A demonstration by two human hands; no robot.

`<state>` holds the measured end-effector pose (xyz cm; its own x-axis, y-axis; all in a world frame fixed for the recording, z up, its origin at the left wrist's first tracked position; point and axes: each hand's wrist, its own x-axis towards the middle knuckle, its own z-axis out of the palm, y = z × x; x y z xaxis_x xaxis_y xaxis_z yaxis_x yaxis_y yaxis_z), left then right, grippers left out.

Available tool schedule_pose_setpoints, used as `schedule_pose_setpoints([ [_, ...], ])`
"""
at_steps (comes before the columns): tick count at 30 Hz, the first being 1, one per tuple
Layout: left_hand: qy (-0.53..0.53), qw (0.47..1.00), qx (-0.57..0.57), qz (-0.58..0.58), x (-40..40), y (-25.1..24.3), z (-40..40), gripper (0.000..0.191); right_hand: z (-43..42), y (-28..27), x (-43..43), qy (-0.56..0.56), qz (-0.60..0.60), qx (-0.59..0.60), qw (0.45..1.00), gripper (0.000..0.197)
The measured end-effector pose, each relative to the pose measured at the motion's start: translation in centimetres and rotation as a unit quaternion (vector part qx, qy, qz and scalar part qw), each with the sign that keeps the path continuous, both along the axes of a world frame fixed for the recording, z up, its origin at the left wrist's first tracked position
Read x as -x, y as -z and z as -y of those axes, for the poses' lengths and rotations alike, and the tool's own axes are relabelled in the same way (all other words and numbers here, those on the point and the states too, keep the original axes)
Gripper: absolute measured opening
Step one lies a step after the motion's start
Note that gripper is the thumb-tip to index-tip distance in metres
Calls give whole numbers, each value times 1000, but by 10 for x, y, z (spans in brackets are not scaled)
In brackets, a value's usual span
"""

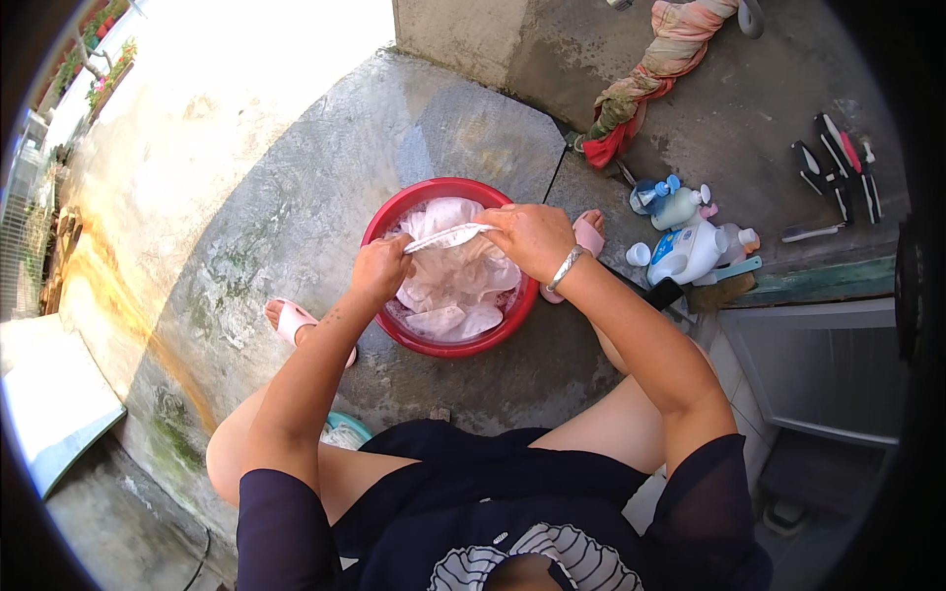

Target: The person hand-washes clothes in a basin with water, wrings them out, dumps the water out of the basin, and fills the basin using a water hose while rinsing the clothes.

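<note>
A red plastic basin (452,351) stands on the concrete floor between my feet. In it, wet white cloth (462,273) lies in sudsy water. Above the basin, a narrow edge of white fabric (449,238) is stretched between my two hands. My left hand (382,267) grips its left end with closed fingers. My right hand (532,240), with a silver bangle at the wrist, pinches the right end. Whether this edge belongs to the same piece as the cloth in the water, I cannot tell.
Pump bottles (676,207), a white detergent jug (684,255) and a brush (728,277) are at the right. Black-handled tools (839,166) lie beyond them. Twisted cloth (650,66) hangs at the upper right. A teal basin (355,424) sits near my left thigh.
</note>
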<state>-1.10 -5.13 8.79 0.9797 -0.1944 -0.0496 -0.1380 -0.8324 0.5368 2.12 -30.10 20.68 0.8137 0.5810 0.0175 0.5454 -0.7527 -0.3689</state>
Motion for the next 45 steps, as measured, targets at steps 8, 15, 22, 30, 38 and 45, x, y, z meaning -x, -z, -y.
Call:
schedule_pose_setpoints([
  [8,-134,967,207,71,-16,-157,-1,21,17,-85,-10,103,24,-263,959,23],
  [15,-135,837,530,-12,-19,-211,42,17,-14,-112,11,54,-284,-556,779,47],
  [22,-46,922,382,-42,-11,-180,63,39,-42,11,2,57,-225,-560,795,78],
  [30,-295,878,340,-162,-2,59,29,36,-28,204,20,175,-194,-173,950,52],
  [38,-385,498,613,-477,75,146,64,63,-50,233,14,146,-233,41,961,38],
  [45,-280,392,771,-417,51,110,56,83,-88,124,49,152,-211,-377,889,39],
])
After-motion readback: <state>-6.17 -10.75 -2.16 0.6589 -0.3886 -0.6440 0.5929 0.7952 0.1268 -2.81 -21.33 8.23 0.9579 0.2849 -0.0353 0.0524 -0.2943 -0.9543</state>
